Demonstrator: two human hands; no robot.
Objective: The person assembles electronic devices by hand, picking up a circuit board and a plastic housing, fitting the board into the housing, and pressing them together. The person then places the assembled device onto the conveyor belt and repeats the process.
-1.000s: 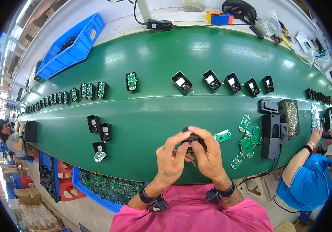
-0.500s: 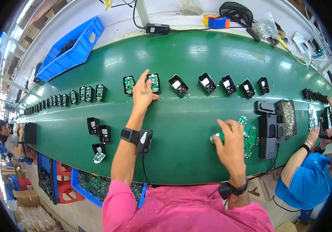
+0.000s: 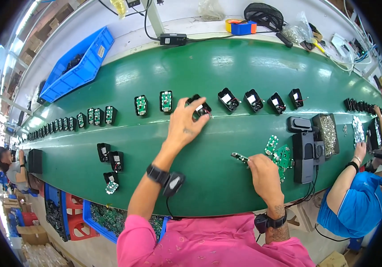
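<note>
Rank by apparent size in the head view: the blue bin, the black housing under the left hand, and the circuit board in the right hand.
1. blue bin, by far the largest.
2. black housing, partly covered by the left hand.
3. circuit board, held by the right hand; seen nearly edge-on, so its rank below the housing is unsure.

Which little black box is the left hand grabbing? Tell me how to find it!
Look at the long green conveyor belt and the row of small black housings across its middle. The left hand reaches one, the black housing right of the two showing green circuit boards; it is the only one under fingers.
</note>
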